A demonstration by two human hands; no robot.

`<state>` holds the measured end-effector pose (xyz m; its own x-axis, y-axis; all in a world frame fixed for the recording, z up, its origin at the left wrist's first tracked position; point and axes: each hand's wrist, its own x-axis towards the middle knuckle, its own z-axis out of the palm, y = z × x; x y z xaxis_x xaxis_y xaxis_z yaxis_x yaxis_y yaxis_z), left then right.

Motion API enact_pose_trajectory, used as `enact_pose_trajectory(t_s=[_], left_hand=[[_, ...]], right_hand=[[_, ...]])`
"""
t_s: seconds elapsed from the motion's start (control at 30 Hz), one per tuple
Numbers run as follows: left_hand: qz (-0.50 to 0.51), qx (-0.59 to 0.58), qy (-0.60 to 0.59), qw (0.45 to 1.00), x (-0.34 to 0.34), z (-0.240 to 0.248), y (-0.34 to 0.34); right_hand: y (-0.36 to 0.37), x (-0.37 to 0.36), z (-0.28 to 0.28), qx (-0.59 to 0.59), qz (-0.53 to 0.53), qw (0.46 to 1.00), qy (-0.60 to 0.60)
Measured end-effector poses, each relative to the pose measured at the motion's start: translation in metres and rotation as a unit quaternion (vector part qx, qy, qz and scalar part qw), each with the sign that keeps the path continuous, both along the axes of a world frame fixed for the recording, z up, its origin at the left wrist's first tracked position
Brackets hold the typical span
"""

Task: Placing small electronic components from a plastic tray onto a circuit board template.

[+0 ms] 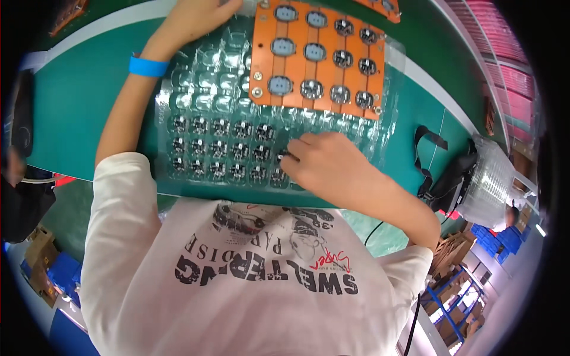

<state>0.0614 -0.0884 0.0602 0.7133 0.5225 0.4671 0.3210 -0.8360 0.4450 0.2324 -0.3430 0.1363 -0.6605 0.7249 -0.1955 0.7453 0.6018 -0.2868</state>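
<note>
A clear plastic blister tray (pixel 211 104) lies across the table, with small black-and-silver electronic parts (pixel 219 147) in rows of its near pockets. Closed at the fingertips, my right hand (pixel 323 160) reaches into the near rows and pinches a small electronic part (pixel 281 156), partly hidden by the fingers. Over the tray's far right side lies an orange fixture plate (pixel 297 68) with round openings. Some openings hold grey inserts (pixel 283 47), others hold dark parts (pixel 343 59). My left hand (pixel 202 18) is beyond the tray's far left; the top edge cuts off its fingers.
The green table (pixel 77 127) has a pale strip along its far side. Another orange plate (pixel 383 7) shows at the top edge. On the right lie a black strap (pixel 424 157) and a stack of clear trays (pixel 490 178). A person's hand (pixel 13 166) shows at far left.
</note>
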Motion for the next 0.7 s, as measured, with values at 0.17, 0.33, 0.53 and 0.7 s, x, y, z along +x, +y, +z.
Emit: enact_pose_trajectory(t_s=[0.17,0.33,0.53,0.7], left_hand=[[0.012,0.010,0.010,1.000,-0.004,0.002,-0.001],[0.009,0.012,-0.001,1.000,-0.001,0.003,0.001],[-0.002,0.013,-0.004,1.000,0.000,0.002,0.001],[-0.010,0.017,-0.030,0.999,0.001,0.001,0.006]], right_hand=[[0.032,0.011,0.023,0.150,-0.129,0.974,0.110],[0.074,0.028,-0.015,0.283,-0.210,0.936,0.012],[0.075,0.028,-0.015,0.274,-0.207,0.938,-0.052],[0.086,0.026,-0.001,0.239,-0.154,0.952,-0.113]])
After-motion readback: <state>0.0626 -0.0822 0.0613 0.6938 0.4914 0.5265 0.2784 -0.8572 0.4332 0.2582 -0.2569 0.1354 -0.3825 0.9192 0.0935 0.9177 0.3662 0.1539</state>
